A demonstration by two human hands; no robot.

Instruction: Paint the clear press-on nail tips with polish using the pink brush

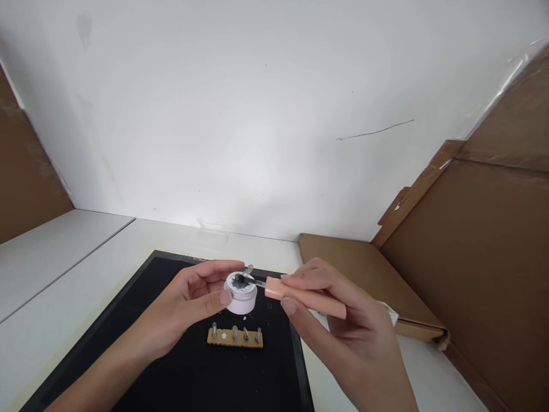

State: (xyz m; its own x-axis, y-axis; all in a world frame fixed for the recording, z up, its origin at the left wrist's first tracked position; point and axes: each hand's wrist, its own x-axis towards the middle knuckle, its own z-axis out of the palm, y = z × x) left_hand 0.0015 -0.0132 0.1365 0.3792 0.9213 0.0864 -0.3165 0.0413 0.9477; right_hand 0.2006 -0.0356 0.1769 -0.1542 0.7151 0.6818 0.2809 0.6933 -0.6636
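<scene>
My left hand (184, 303) grips a small white round jar (241, 303) between thumb and fingers, holding it above a black mat (171, 366). Dark smears cover part of the jar's top, where a small glittery clear piece (248, 269) stands up at a slant. In my right hand (347, 320) is a small brush (306, 298) with a peach-coloured handle, pinched between thumb and fingers. Its dark tip reaches the smeared jar top by the clear piece; exact contact is too small to tell. Below the jar lies a tan strip (229, 345) bearing several short upright clear pieces.
A flat cardboard box (343, 252) lies behind my right hand, with a white item (388, 312) partly hidden beside it. Cardboard panels (493, 240) stand at the right and left. A white wall (240, 114) rises behind the white table (163, 234).
</scene>
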